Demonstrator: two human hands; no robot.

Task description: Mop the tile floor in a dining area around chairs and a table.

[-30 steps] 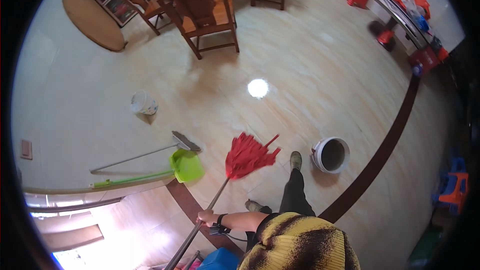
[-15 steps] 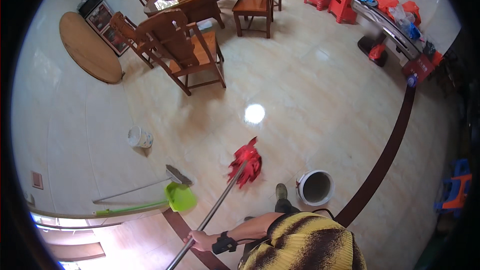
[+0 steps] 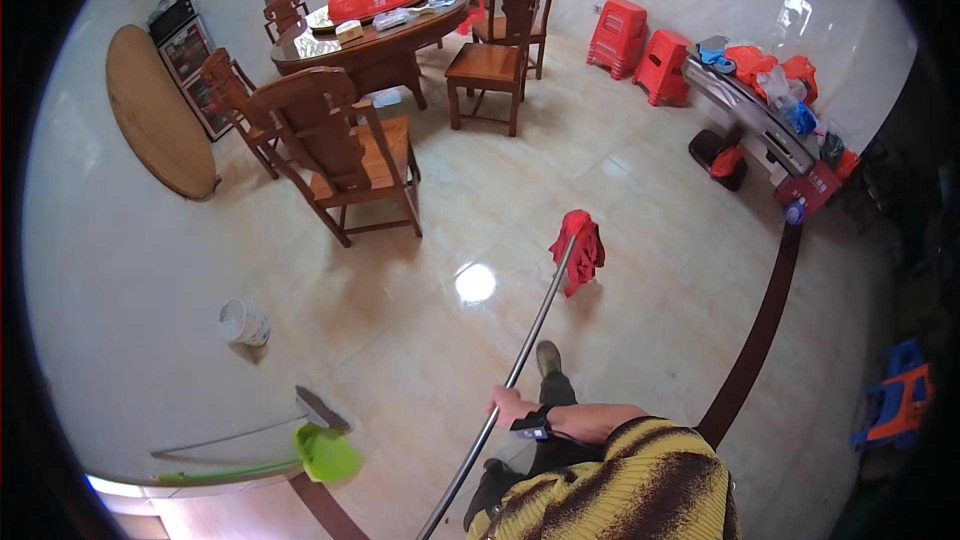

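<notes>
My right hand (image 3: pixel 510 406) is closed around the metal handle (image 3: pixel 540 318) of a mop, partway along it. A small dark device is strapped to that wrist, below a yellow-and-brown knitted sleeve (image 3: pixel 640 480). From the lower edge the handle slants up and away to the mop's red cloth head (image 3: pixel 578 248), which hangs bunched in folds by the tiled floor (image 3: pixel 650 310); whether it touches the tiles I cannot tell. My left hand is outside the picture. One of my shoes (image 3: pixel 548 358) shows just beyond the right hand.
Lower left lie a green dustpan (image 3: pixel 327 453) and a broom (image 3: pixel 320 408); a white bin (image 3: pixel 244 323) stands beyond. Wooden chairs (image 3: pixel 335 160) surround a round table (image 3: pixel 350 55). Red stools (image 3: pixel 617 38) and a cluttered bench (image 3: pixel 750 105) line the far right; a blue-orange stool (image 3: pixel 893 395) is right.
The red mop head has swung forward and right, with my hand moving right too. My view has shifted, and the bucket seen earlier near my foot no longer shows.
</notes>
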